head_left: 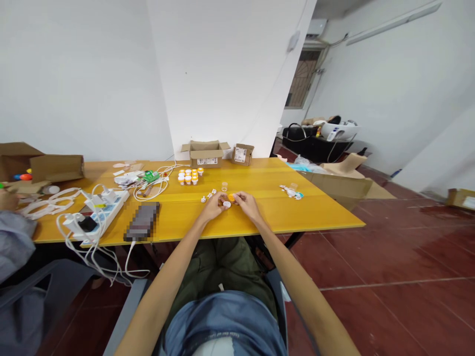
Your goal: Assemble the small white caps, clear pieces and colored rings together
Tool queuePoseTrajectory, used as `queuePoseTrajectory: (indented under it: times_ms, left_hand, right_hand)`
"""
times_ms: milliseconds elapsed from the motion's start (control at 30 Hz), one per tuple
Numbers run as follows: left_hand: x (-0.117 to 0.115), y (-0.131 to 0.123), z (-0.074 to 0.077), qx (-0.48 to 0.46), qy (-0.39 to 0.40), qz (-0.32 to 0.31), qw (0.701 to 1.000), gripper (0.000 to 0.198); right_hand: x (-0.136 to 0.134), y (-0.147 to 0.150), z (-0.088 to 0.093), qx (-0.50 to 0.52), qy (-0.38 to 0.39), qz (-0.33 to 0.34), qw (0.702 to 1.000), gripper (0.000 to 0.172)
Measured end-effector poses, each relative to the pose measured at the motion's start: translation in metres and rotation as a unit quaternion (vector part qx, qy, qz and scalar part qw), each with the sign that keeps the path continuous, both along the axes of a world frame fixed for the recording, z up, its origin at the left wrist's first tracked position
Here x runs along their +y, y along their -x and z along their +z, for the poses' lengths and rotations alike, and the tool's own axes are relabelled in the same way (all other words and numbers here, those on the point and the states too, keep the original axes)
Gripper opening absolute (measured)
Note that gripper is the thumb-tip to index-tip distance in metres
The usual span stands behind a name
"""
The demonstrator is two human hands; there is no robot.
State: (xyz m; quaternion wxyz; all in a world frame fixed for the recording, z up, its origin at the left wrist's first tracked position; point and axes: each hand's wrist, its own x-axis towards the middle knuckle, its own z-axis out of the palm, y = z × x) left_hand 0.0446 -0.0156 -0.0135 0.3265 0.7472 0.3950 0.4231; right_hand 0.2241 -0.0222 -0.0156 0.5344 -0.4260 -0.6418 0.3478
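My left hand (213, 207) is above the front part of the table, its fingers curled around a small white round piece (226, 203). Close beside it, my right hand (248, 203) pinches an orange round cap (232, 197) between thumb and fingers. The two pieces are almost touching, and I cannot tell whether they are joined. Just beyond the hands stands a small clear cup (224, 186). Several small white parts with dark markings (208, 195) lie left of my left hand. Farther back, several small jars with orange-and-white lids (188, 176) stand grouped in rows.
Two cardboard boxes (206, 153) stand against the wall. On the left are a phone (143, 221), a power strip (107, 215) with white cables, and a green packet (151, 176). Small white and blue pieces (293, 191) lie at right. Another person's sleeve (15, 242) shows far left.
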Motion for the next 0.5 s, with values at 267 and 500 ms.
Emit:
queuePoseTrajectory:
  times_ms: [267, 500]
  left_hand:
    - [-0.0023, -0.0015, 0.0030, -0.025, 0.025, -0.002, 0.999, 0.034]
    - [-0.0010, -0.0003, 0.0021, -0.028, 0.038, -0.009, 0.999, 0.038]
  right_hand:
    - [0.0005, 0.0008, 0.0007, -0.030, -0.005, 0.023, 0.999, 0.026]
    - [0.0023, 0.0001, -0.0031, -0.035, -0.005, 0.041, 0.999, 0.020]
